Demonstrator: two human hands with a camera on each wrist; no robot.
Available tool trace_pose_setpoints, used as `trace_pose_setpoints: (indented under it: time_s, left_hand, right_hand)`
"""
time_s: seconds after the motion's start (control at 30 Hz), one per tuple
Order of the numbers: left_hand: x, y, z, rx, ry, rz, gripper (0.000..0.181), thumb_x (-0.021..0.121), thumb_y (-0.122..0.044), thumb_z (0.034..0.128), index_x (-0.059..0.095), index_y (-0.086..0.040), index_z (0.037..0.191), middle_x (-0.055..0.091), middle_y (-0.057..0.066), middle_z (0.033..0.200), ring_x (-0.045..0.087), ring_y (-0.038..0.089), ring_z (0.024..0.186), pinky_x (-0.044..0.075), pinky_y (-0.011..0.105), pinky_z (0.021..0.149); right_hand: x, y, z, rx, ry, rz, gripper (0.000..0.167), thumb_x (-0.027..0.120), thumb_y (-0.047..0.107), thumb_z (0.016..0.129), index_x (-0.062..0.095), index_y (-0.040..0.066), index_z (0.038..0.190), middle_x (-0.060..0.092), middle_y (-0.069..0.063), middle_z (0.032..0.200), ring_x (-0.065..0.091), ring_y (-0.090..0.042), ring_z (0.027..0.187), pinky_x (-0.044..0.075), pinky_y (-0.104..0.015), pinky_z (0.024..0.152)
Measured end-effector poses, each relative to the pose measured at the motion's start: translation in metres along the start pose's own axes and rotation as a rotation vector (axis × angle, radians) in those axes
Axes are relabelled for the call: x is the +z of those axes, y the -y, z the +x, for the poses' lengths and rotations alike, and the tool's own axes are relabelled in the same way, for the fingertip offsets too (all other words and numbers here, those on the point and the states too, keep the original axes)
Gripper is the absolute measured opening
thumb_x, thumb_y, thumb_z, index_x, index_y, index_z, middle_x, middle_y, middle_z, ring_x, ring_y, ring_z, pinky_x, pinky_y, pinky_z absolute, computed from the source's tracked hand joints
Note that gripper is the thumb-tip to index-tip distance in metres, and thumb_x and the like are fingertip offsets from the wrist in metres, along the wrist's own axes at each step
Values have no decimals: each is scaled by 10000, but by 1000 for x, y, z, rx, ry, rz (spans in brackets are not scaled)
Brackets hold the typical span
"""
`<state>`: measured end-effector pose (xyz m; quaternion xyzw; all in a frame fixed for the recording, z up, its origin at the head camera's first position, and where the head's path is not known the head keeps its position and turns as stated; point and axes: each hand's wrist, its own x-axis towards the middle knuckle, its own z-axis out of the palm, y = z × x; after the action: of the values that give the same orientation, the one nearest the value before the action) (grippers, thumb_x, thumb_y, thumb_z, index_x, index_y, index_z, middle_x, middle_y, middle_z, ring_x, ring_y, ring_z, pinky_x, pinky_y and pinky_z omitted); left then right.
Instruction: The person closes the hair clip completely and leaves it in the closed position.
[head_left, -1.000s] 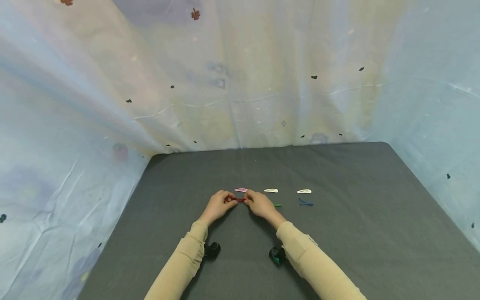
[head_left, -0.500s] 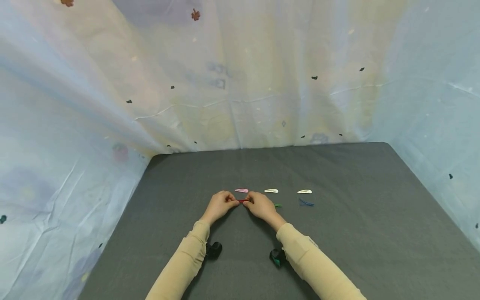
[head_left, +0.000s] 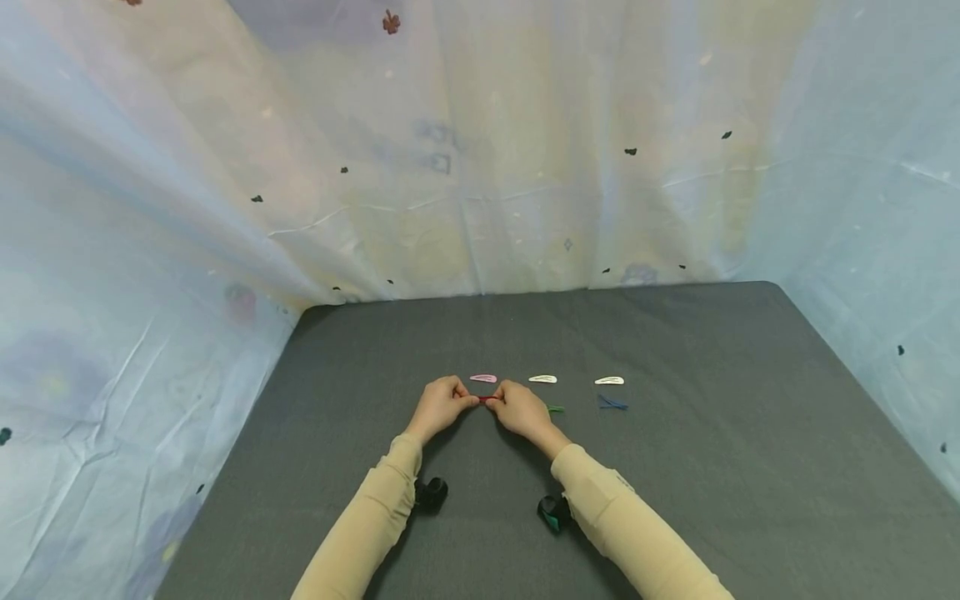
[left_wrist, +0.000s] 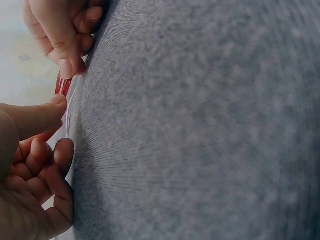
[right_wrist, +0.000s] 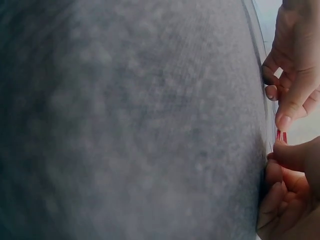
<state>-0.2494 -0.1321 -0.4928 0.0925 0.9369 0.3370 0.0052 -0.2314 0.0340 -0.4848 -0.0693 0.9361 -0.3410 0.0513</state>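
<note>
Right, from my head camera I have both bare hands over the grey desk [head_left: 690,483], meeting at one small red strip [head_left: 487,398]. The left hand [head_left: 440,406] pinches one end of it between thumb and fingers, with barely any gap there, the other fingers folding loosely inward. The right hand [head_left: 522,410] pinches the opposite end the same way, its fingers curled too. So the red strip spans the space between the two grips, only a short length showing; I can't tell whether it touches the desk. Just beyond it lies a pink clip [head_left: 483,378], and in the same row to the right I see a pale clip [head_left: 543,379], then a second pale clip [head_left: 609,381]. A green strip [head_left: 555,408] shows partly from behind the right hand, and farther right blue strips [head_left: 612,403] cross each other, on the near side of the last clip.
</note>
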Motion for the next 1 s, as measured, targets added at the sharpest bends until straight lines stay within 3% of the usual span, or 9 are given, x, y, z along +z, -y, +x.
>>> trace_pose_setpoints:
  time_s: [0.3,0.67,1.0]
  left_hand:
    - [0,1,-1,-19,-15,-69,193,727,-229,802,619,-102,704,544,21,658,427,105,541,351,233,509]
    - [-2,1,-3,15,-56,-123,159,720,-195,806,634,-110,702,563,29,659,445,97,532,368,223,494]
    - [-1,6,-4,98,-55,-169,126,697,-230,827,649,-189,719,609,-27,712,473,88,587,388,220,544]
  right_hand:
    - [0,-3,0,11,-8,31,201,613,262,893,569,123,755,495,20,632,430,-112,533,304,-245,470]
    - [-2,-6,1,0,43,146,230,533,260,938,648,93,829,477,33,626,411,-106,539,307,-233,495]
    - [-13,-4,4,52,224,327,244,548,167,924,644,5,769,503,7,638,409,-96,538,326,-223,506]
